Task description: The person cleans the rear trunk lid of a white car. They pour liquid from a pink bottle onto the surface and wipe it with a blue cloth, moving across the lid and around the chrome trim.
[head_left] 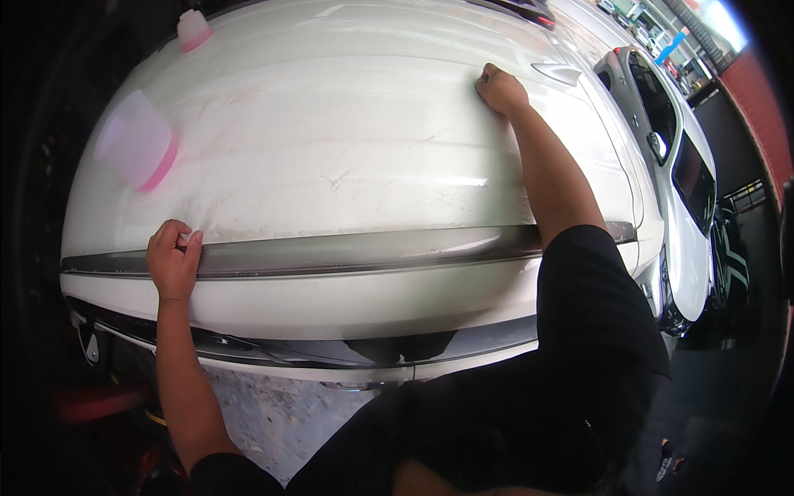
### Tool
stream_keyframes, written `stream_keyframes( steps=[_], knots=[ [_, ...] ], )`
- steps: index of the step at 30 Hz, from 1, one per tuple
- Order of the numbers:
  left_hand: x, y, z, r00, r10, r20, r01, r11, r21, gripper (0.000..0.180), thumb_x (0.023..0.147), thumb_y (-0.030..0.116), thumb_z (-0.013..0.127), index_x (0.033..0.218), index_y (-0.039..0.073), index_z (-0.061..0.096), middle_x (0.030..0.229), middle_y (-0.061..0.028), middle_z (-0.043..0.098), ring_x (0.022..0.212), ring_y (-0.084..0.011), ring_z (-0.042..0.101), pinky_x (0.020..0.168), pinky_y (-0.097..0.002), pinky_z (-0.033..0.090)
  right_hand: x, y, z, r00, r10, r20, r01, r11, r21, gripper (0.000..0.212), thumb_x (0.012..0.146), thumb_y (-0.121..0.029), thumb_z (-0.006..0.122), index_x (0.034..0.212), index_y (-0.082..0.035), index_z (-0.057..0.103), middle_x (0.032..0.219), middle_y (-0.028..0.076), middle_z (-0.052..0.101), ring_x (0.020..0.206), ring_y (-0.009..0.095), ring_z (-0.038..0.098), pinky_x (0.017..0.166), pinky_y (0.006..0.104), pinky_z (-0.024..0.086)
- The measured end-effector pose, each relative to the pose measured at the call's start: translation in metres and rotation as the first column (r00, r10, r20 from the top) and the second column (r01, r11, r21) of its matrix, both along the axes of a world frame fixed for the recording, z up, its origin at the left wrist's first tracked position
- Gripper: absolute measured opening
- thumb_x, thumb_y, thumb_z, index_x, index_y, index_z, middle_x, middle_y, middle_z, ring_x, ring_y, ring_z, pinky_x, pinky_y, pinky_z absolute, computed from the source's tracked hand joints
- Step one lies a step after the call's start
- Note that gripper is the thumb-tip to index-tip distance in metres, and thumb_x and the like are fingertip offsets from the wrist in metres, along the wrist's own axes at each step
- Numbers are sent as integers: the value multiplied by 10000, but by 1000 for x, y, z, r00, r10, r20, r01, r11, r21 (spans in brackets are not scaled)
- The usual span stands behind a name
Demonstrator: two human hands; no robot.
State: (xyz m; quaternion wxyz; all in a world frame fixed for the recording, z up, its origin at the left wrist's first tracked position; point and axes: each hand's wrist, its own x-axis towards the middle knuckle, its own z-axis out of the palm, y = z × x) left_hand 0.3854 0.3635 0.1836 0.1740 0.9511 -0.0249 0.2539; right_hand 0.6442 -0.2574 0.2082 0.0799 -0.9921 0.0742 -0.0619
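Note:
A white car roof (331, 124) spreads in front of me, with a dark roof rail (356, 250) along its near side. My left hand (172, 260) is at the left part of this rail, its fingers curled over it and the thumb beside them. Far to the right, my right hand (501, 89) is closed and pressed against the roof's surface, short of the fin antenna (557, 73). Whatever its fingers may hold is hidden. Beyond my left hand, a translucent container with pink in its base (139, 140) lies tilted on the roof.
A smaller white and pink container (194, 31) sits at the roof's far left. Dark side windows (273, 351) run below the near roof edge. At right a silver car (674, 165) is parked close by, near a red wall (757, 116). Grey floor (281, 422) shows beneath me.

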Motion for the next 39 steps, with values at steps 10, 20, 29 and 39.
stream_keyframes(
  steps=[10,20,29,39],
  knots=[
    [-8,19,-11,999,-31,25,31,1000,-1,184,862,138,796,940,66,645,798,-57,578,735,-230,548,738,-373,460,-53,-217,-20,844,-536,0,530,835,-144,546,1097,-272,262,1573,-104,471,1495,206,636,1390,373,609,1167,499,451],
    [9,-9,7,998,50,-31,-50,999,7,278,840,259,833,859,77,624,742,-74,583,708,-271,575,689,-400,474,22,343,9,952,304,20,-301,929,214,405,1062,-196,403,1356,-39,633,1211,135,775,1171,319,726,1006,448,545],
    [7,7,11,979,161,-124,-169,984,-54,307,902,275,796,847,40,608,719,-90,561,689,-275,558,685,-418,478,-26,364,2,901,429,62,-433,883,182,425,1034,-167,409,1394,-108,625,1286,136,753,1239,330,697,1006,456,559],
    [4,15,-4,992,120,-34,-122,990,-75,309,897,307,808,846,71,616,725,-83,577,686,-288,572,659,-429,470,-86,-73,-9,898,-438,-44,436,899,-46,488,1046,-224,376,1500,-108,513,1460,186,667,1341,346,648,1097,492,506]
  ],
)
